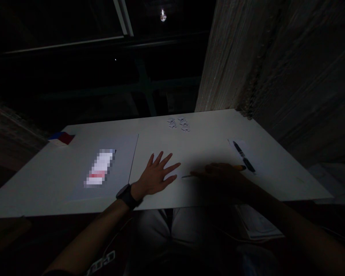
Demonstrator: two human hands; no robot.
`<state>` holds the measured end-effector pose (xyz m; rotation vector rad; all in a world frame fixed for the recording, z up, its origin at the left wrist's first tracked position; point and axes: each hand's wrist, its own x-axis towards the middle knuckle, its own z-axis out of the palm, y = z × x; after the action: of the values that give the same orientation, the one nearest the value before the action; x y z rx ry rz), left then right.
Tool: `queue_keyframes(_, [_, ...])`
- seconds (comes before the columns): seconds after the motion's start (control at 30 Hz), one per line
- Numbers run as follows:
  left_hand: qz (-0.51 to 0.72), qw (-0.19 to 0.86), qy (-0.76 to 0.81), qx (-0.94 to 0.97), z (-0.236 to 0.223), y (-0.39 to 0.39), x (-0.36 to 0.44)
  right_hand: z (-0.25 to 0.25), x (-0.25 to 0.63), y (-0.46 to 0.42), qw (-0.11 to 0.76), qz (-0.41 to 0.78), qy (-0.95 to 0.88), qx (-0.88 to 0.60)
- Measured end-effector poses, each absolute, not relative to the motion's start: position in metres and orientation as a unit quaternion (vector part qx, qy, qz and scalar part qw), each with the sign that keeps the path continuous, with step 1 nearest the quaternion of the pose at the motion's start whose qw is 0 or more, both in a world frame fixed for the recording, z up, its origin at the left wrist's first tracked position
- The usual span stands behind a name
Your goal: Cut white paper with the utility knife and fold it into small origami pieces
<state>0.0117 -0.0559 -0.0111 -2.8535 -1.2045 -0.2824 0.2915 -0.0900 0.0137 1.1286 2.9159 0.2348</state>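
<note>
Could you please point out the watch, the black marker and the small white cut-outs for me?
Watch (127, 194): head view, on its strap.
Black marker (243, 156): head view, mid-barrel.
White cut-outs (184, 124): head view, one piece's middle.

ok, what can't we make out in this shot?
All head view:
- right hand: finger grip on the yellow-ended tool, lost in dark shadow
- bright rectangle: contents, pixelated
- small pieces by the table's far edge: too small and dim
- white slotted object: rest cut off by bottom edge
</note>
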Motion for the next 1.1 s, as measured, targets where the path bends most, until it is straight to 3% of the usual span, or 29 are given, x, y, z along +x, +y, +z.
queue_keyframes(0.73, [-0.071,0.002,-0.35,-0.934,-0.005,-0.057,0.013,0.015,0.298,-0.094,0.012,0.08,0.928,0.364])
queue_keyframes(1.1, [-0.062,-0.071,-0.266,-0.959,0.001,-0.054,0.018,0.017,0.296,-0.094,0.022,0.081,0.925,0.371])
